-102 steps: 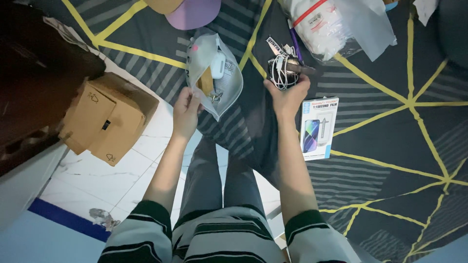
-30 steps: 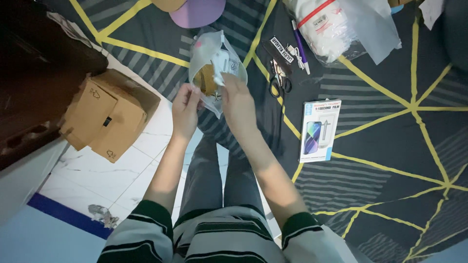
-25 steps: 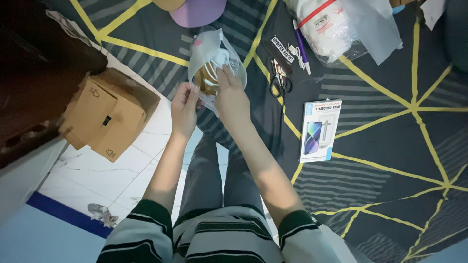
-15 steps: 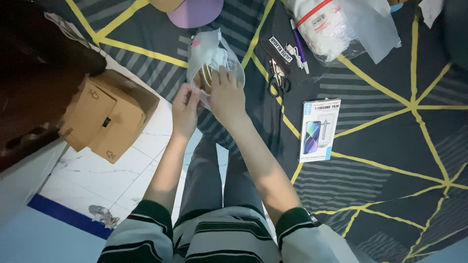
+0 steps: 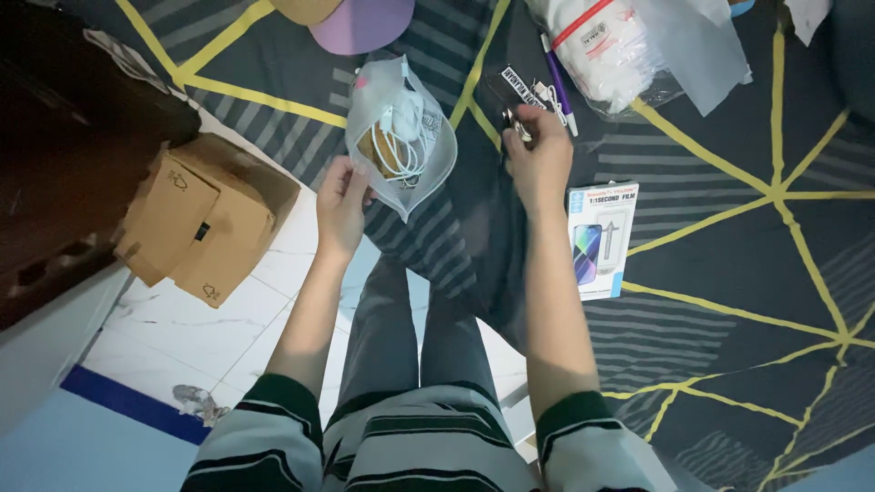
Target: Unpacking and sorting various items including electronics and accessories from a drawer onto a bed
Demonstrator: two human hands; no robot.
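Dark bedding (image 5: 729,301) with yellow lines carries the items, beside a pale tiled floor (image 5: 182,328). I note a clear plastic pouch (image 5: 401,137) held up at its lower edge by the left hand (image 5: 342,205), whose fingers pinch the film; inside it sit a coiled white cable (image 5: 401,137) and a tan item I cannot identify. The right hand (image 5: 540,155) is well apart from the pouch, its fingers curled down on a small dark cluster (image 5: 512,114) lying on the bedding, likely scissors or keys; the hand hides whether it has a grip.

A purple pen (image 5: 558,82) lies just beside that cluster, a white bulky bag (image 5: 606,50) beyond it, a boxed screen protector (image 5: 600,239) near the right wrist, and a cardboard box (image 5: 205,219) on the floor.

Risks, in my judgement: the pouch hangs from a single pinch, so it could tip and spill the cable. The right hand could drag the pen along or snag loose cords.
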